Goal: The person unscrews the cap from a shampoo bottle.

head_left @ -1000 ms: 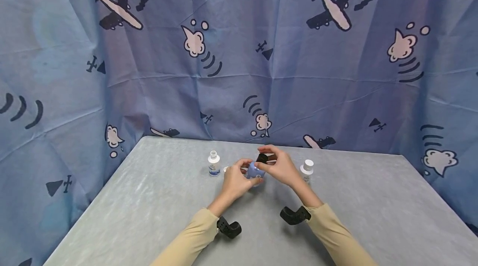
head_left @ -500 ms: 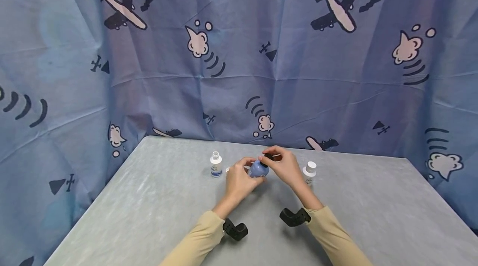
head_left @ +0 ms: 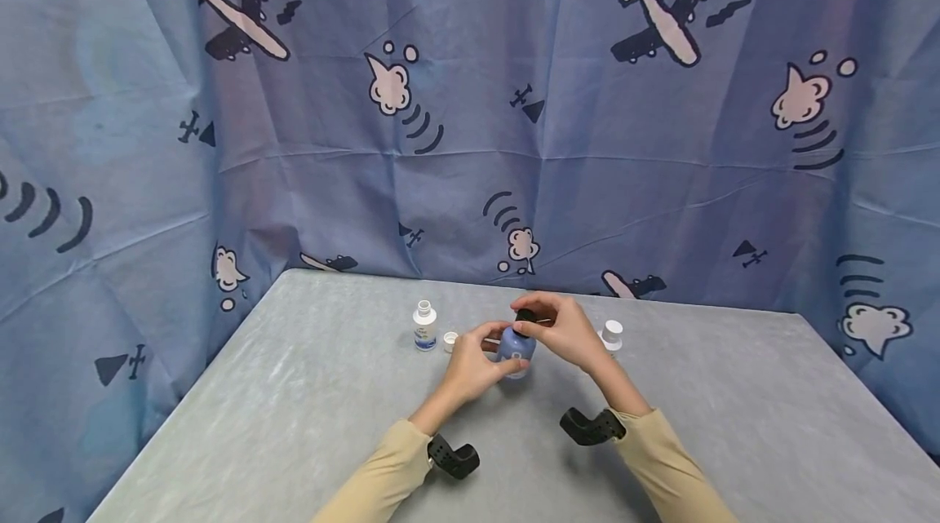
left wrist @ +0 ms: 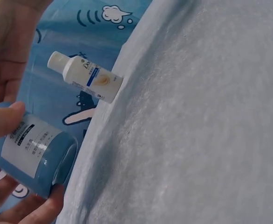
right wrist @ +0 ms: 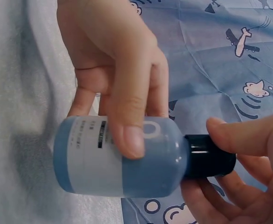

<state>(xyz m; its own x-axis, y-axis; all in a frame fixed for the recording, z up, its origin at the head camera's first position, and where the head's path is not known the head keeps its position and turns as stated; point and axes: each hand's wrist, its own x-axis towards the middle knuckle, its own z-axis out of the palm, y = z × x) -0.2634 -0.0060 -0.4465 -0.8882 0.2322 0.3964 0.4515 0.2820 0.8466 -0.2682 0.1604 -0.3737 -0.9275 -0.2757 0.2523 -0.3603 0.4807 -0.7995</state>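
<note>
A blue bottle (head_left: pixel 517 352) with a white label stands roughly upright between both hands; whether its base touches the table, I cannot tell. My left hand (head_left: pixel 470 363) grips the bottle's body, thumb on the near side and fingers on the far side. With thumb and fingers, my right hand (head_left: pixel 564 333) pinches the black cap (right wrist: pixel 208 156) at the bottle's top. In the left wrist view, the blue bottle (left wrist: pixel 36 151) shows its label and base, while its cap lies out of frame.
An uncapped white bottle (head_left: pixel 424 329) stands back left, with a small white cap (head_left: pixel 450 341) beside it. Behind my right hand is a capped white bottle (head_left: pixel 611 334), partly hidden. A patterned blue curtain (head_left: pixel 470 115) hangs behind the grey-covered table (head_left: pixel 294 392).
The blue bottle has gone from leaning to upright and has shifted slightly right and lower in view. Both hands keep hold of it. More of the small white cap shows.
</note>
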